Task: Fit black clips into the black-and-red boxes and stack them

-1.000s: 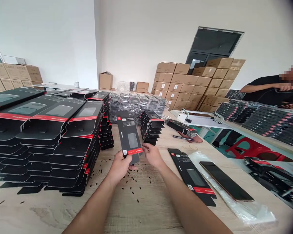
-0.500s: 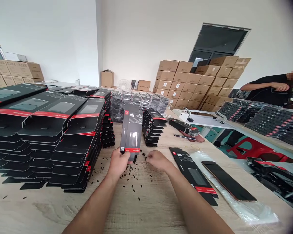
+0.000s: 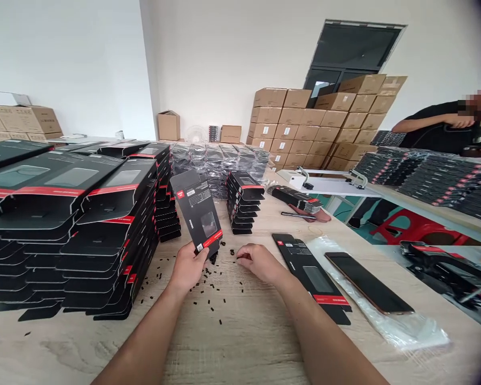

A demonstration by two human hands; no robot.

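The black-and-red card package [image 3: 195,211] has tipped over, where a moment ago it stood nearly upright. It now leans up and to the left, just above the centre of the frame. Its long axis runs from the lower end, gripped at the lower middle, to the free upper end, which points toward the wrapped black bundles [image 3: 220,163] beyond. Its printed back and small window face the camera.

The left hand [image 3: 188,266] holds that lower end, with the fingers closed around it. The right hand [image 3: 260,263] is empty and well apart from the package, lying low and loosely curled on the pale wood-grain surface [image 3: 240,342]. Its fingertips [image 3: 239,256] are beside small black bits [image 3: 212,291] scattered across the surface.

Tall stacks of open black packages [image 3: 112,240] fill the left side of the frame, and a short stack [image 3: 242,200] stands ahead of the hands. To the right, a flat package [image 3: 308,272] lies near a dark glass panel [image 3: 364,280] on a clear plastic sleeve [image 3: 385,315]. Cardboard cartons [image 3: 300,123] rise behind, and a co-worker [image 3: 436,125] stands at the upper right
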